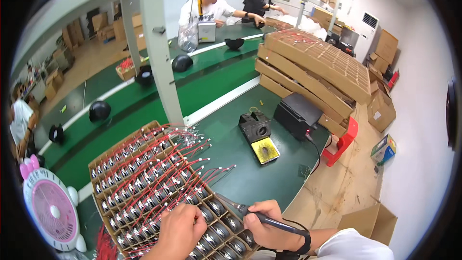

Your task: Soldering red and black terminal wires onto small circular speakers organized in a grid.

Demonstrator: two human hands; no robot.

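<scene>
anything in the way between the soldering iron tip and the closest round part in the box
Nothing visible stands between the tip of the soldering iron in the right hand and the nearest round part. The left hand and red wires are to the left.

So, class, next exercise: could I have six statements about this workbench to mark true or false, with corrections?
1. The right grip holds a soldering iron. True.
2. The left grip is over the fan. False: it is over the divided cardboard tray.
3. A pink-and-white fan stands left of that tray. True.
4. The sponge is blue. False: the sponge is yellow with dark staining.
5. Stacked cardboard trays stand beside the black box-shaped unit. True.
6. The stool is green. False: the stool is red.
</scene>
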